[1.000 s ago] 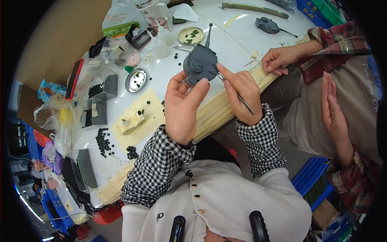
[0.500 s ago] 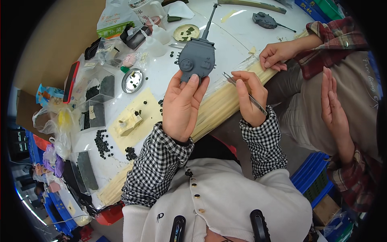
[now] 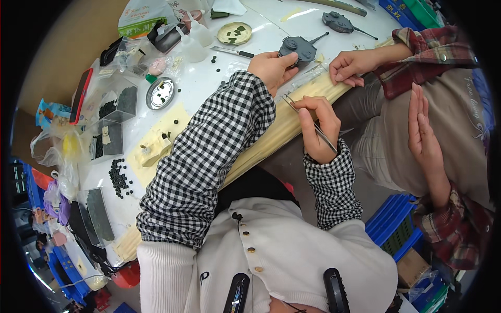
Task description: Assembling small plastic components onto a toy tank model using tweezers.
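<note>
My left hand (image 3: 272, 71) reaches out over the table and grips a grey model tank turret (image 3: 300, 48) by its near end. The turret's barrel points away to the right. Metal tweezers (image 3: 318, 129) rest in my right hand (image 3: 322, 130), held like a pen above the strip bundle's edge. Their tips are apart and nothing shows between them. A second grey turret (image 3: 339, 23) lies farther back on the table. Near my left wrist is a craft knife (image 3: 233, 52), and behind it a round dish (image 3: 234, 33) with small dark green pieces.
A bundle of pale strips (image 3: 271, 138) lines the table's near edge. At left are clear boxes (image 3: 125, 101) of dark parts, a round tin lid (image 3: 160, 94), white squeeze bottles (image 3: 194, 48), and a pile of small black pieces (image 3: 120, 179). A co-worker's hand (image 3: 355, 65) rests at right.
My left hand has carried the turret away from me and to the right, lowering it toward the table. The tweezers stay in my right hand, almost in place.
</note>
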Motion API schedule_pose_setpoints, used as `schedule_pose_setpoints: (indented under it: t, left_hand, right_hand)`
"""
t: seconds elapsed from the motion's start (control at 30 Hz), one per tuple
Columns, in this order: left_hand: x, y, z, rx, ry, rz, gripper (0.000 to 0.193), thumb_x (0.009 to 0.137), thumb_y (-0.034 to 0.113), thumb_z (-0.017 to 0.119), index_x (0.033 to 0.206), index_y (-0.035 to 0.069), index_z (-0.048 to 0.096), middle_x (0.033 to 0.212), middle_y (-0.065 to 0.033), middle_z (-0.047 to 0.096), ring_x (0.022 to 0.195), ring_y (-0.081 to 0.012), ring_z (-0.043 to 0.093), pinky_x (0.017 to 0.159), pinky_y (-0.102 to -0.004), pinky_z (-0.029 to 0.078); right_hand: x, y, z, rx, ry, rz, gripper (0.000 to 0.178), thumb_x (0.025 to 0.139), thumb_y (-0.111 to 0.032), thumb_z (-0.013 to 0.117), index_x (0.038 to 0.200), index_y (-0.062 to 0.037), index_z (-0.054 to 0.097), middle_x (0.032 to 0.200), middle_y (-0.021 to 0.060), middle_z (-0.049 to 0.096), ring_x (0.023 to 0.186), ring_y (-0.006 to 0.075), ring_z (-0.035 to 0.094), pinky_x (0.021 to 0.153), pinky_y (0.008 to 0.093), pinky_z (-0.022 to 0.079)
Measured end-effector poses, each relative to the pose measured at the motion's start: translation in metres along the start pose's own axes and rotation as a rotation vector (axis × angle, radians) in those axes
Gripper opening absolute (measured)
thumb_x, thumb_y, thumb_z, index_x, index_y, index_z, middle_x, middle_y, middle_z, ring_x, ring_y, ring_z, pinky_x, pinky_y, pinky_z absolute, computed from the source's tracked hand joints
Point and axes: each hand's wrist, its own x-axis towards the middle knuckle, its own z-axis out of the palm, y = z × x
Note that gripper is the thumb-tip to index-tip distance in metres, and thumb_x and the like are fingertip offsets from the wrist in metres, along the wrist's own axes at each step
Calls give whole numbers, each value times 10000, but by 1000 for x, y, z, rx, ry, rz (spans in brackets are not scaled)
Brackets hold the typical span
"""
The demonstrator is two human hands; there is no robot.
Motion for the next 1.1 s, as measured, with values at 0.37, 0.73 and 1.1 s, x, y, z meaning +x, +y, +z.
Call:
schedule_pose_setpoints:
  t: [0.37,0.73,1.1]
  left_hand:
    - [2,-5,-7,476,60,86,656,876,122,725,1354,-151,368,1171,-206,572,968,-208,652,829,-238,579]
    - [-75,7,-23,276,49,228,548,911,134,673,1333,-106,418,1209,-207,560,1083,-241,607,964,-322,510]
    - [-172,-14,-70,268,36,313,396,899,21,669,1263,-65,541,1086,-133,642,956,-126,636,856,-240,534]
  right_hand:
    - [-5,4,-5,50,49,43,132,913,-85,584,943,29,643,882,163,659,802,263,629,764,348,496]
    - [2,-13,3,766,116,475,455,1065,-335,355,963,47,580,883,151,675,900,218,673,874,320,491]
    - [8,-46,27,895,-88,572,662,1052,-505,207,928,40,562,847,180,667,835,241,688,842,334,519]
